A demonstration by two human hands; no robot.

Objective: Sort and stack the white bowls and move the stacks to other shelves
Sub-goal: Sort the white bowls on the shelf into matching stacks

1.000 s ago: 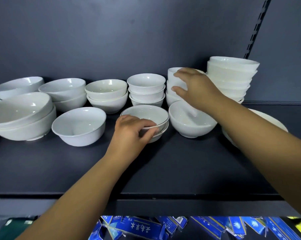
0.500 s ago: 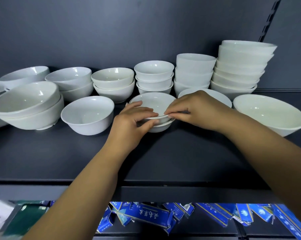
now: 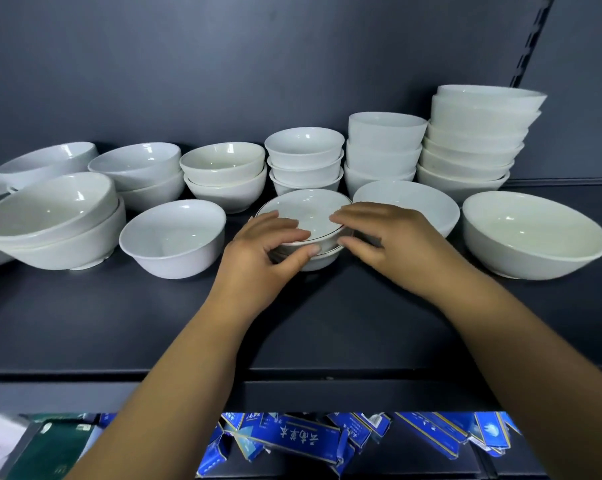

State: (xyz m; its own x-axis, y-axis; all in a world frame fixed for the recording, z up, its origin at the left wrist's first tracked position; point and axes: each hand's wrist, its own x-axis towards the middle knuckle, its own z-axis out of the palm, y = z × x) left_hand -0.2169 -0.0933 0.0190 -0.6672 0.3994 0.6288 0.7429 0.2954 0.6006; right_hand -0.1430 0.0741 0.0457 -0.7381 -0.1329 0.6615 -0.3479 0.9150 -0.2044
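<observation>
Two shallow white bowls, each with a thin dark line at the rim, sat nested as a small stack (image 3: 310, 213) about midway along the dark shelf (image 3: 119, 323), well back from its front edge. Both hands were clamped on it. The left hand (image 3: 258, 261) gripped its left and near side, fingers curled over the upper rim and thumb pressed against the lower bowl. The right hand (image 3: 393, 244) pinched its right side, fingers laid on the upper rim and thumb tucked lower against the wall. Whether the stack rested on the shelf or was lifted just clear of it could not be told.

Just left of the stack stood a single bowl (image 3: 175, 237), upright and apart from it. Toward the left edge of the shelf sat a large pair (image 3: 53, 220), nested and tilted. Along the back edge ran more stacks: a pair of medium bowls (image 3: 140, 174), a cream-tinted pair (image 3: 223, 174), three small bowls (image 3: 304, 157) directly behind the held stack, three straight-sided cups (image 3: 382, 150), and a tall stack (image 3: 472, 140) of several wide bowls nearest the right back corner. A wide bowl (image 3: 427, 202) stood behind the right hand, partly hidden by it, and a big bowl (image 3: 535, 233) stood alone toward the right edge.

Below the shelf's front edge, blue cartons (image 3: 292, 438) lay jumbled on a lower level, with a dark green box (image 3: 50, 441) at the left.
</observation>
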